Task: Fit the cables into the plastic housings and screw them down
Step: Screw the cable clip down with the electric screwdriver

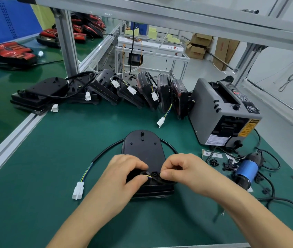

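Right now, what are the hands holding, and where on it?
Left hand and right hand both pinch the black cable at its end, where coloured wires meet the black housing's near edge.

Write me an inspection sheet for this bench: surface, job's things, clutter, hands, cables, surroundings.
Surface: green bench mat.
Job's things: black oval plastic housing lies flat; similar black housings lean in a row behind.
Clutter: grey tape dispenser, blue cylindrical screwdriver, small black plastic clips, at right.
Hands: left hand and right hand both pinch the black sheathed cable at the housing's near end.
Cables: that cable loops round the housing, ending in a white connector.
Surroundings: aluminium frame post, brown cardboard boxes.
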`<state>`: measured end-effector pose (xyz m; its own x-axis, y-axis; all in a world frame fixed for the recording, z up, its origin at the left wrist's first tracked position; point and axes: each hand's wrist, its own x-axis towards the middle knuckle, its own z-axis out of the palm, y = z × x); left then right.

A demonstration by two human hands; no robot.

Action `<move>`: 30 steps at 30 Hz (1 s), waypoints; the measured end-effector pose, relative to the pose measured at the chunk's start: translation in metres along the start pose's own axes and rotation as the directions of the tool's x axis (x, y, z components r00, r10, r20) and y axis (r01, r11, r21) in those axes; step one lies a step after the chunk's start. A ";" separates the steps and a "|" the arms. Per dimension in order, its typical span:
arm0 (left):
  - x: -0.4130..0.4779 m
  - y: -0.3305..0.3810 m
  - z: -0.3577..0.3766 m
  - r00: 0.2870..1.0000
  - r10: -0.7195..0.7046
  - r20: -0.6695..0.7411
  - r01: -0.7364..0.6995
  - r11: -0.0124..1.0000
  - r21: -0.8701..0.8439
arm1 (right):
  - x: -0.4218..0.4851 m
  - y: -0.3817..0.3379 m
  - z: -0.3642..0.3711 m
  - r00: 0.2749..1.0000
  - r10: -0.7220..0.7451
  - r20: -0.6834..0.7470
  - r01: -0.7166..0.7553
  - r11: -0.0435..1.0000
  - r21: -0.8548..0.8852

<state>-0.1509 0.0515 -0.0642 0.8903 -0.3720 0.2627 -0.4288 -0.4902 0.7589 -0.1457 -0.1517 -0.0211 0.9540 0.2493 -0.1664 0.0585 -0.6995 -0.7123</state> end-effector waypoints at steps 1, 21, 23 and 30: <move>0.000 0.000 -0.001 1.000 -0.002 0.015 0.002 1.000 0.006 | 0.002 -0.001 -0.002 1.000 0.014 0.027 -0.014 1.000 0.004; 0.000 0.000 -0.001 0.997 -0.064 0.048 0.065 0.998 -0.019 | 0.059 -0.050 -0.025 0.857 0.251 0.450 0.036 0.842 -0.538; 0.000 -0.001 -0.001 0.997 -0.063 0.046 0.064 0.998 -0.017 | 0.062 -0.053 -0.024 0.843 0.275 0.462 0.059 0.806 -0.589; 0.001 0.005 0.000 0.998 -0.025 0.052 0.025 1.000 0.010 | 0.067 -0.046 -0.025 0.820 0.303 0.486 0.024 0.830 -0.557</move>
<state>-0.1524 0.0488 -0.0600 0.8915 -0.4003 0.2121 -0.4082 -0.5069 0.7592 -0.0772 -0.1192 0.0178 0.6567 0.3186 -0.6836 0.2351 -0.9477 -0.2158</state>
